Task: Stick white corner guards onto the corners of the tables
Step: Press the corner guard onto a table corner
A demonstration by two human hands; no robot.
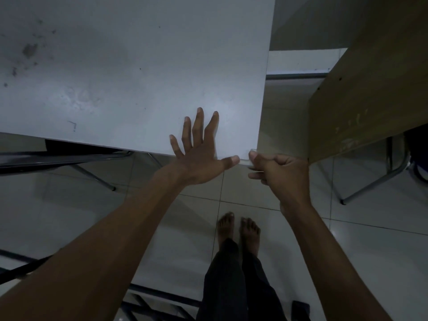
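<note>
The left hand (196, 158) is lying flat, fingers spread, on the table (129, 72) near its corner. The right hand (275, 170) is pinching the guard (246, 162) against that corner.

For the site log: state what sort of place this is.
Probably a classroom or office-type room: a white table on folding metal legs, a wooden table standing apart beside it, and a pale tiled floor. Both hands work at the white table's near corner.
</note>
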